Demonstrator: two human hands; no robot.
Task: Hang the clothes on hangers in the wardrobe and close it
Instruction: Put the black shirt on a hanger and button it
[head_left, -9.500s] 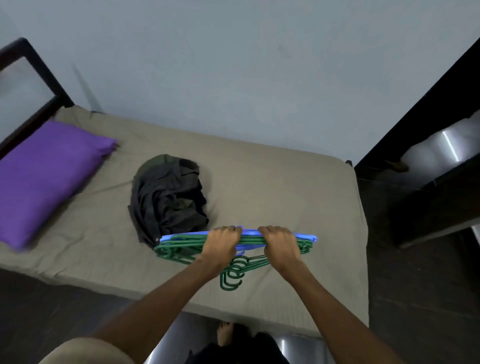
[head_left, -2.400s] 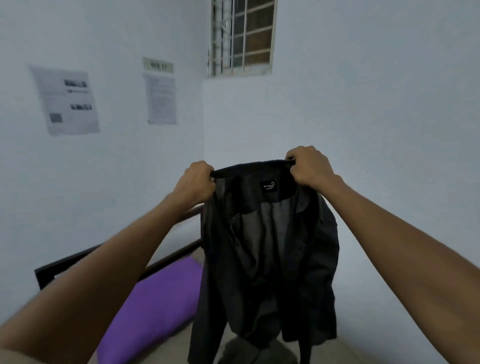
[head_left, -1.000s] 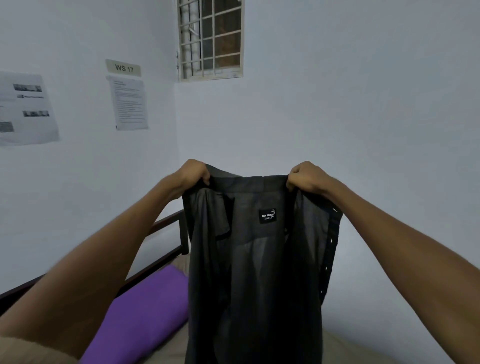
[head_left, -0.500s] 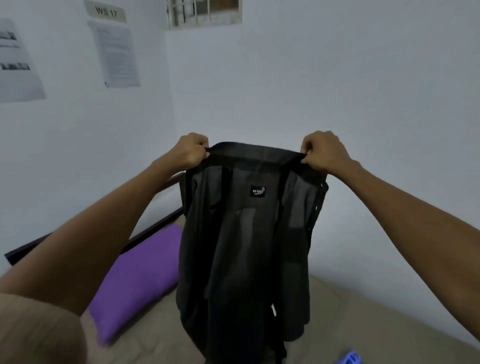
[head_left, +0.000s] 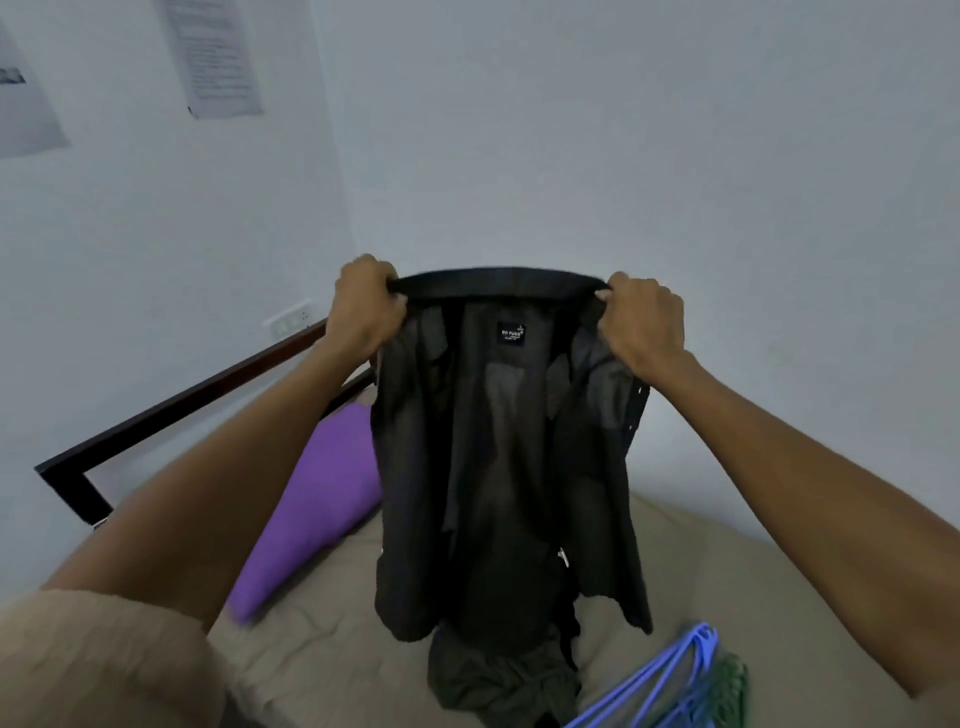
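Observation:
I hold a dark grey shirt up in the air by its collar, its inner label facing me. My left hand grips the collar's left end and my right hand grips its right end. The shirt hangs open above the bed. Below its hem lies a heap of dark clothes. A stack of blue and green hangers lies on the bed at the lower right. No wardrobe is in view.
The bed has a beige sheet, with a purple pillow at its left end against a dark headboard frame. White walls stand behind, with paper notices on the left wall.
My view has tilted down, so the bed, the clothes heap and the hangers now show. Both hands still grip the collar, and the shirt hangs a little lower over the bed.

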